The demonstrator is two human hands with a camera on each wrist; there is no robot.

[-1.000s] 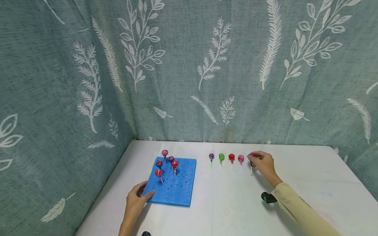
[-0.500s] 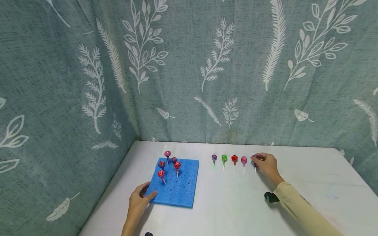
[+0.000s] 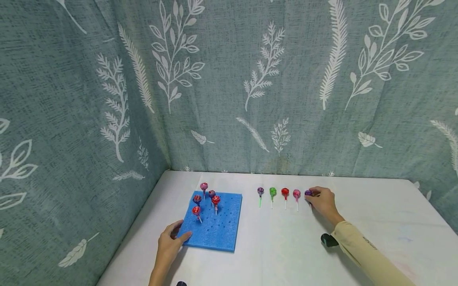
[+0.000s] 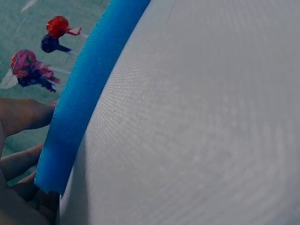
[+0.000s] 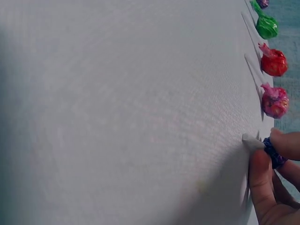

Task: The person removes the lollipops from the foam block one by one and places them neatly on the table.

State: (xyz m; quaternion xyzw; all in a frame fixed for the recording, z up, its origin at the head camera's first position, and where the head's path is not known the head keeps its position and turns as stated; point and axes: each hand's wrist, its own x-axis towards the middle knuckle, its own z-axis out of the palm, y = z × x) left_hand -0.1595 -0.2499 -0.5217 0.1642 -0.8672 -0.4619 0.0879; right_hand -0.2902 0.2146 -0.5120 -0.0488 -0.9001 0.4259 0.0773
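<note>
In the head view my left hand [image 3: 169, 242] holds the near-left corner of a blue foam board [image 3: 225, 222], thumb on the front edge and fingers at the left side. Several wrapped lollipops stand stuck in the board's far-left part, among them a red lollipop [image 3: 196, 211] and a pink lollipop [image 3: 204, 186]. My right hand [image 3: 325, 203] pinches a purple lollipop [image 3: 308, 193] at the right end of a row. In the right wrist view, thumb and finger grip that lollipop's dark blue-purple wrapper [image 5: 274, 153], with the pale stick end pointing out between them.
Lying left of the right hand are a pink lollipop [image 3: 296, 193], a red lollipop [image 3: 285, 192], a green lollipop [image 3: 273, 191] and another purple lollipop [image 3: 260, 190]. Small holes dot the board. A patterned curtain [image 3: 222, 119] borders the white table [image 3: 279, 246] behind and at left.
The head view has shifted slightly. My right fingers have moved down from the purple lollipop's head, which shows more now. The left hand stays on the board's corner.
</note>
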